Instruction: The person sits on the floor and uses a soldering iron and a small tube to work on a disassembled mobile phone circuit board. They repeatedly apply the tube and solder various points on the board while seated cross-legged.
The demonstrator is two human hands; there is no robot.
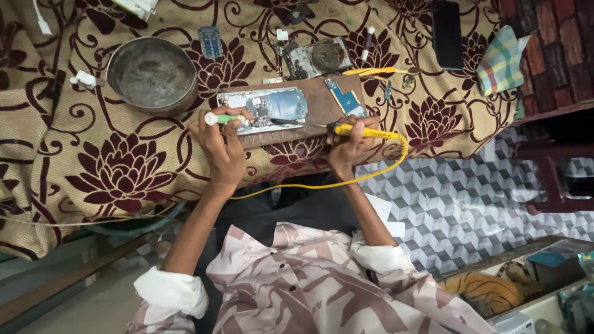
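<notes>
Head view looks down on an opened phone lying on a brown board atop the flower-patterned surface. Right hand has its fingers clamped on a yellow soldering iron, tip over the phone. Left hand grips a green-and-white tool at the phone's left end. Just beyond sits a round metal bowl, with circuit boards scattered near.

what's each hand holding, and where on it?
Right hand: yellow soldering iron, gripped at the handle. Left hand: green-handled tool, gripped at the handle, over the opened phone.
</notes>
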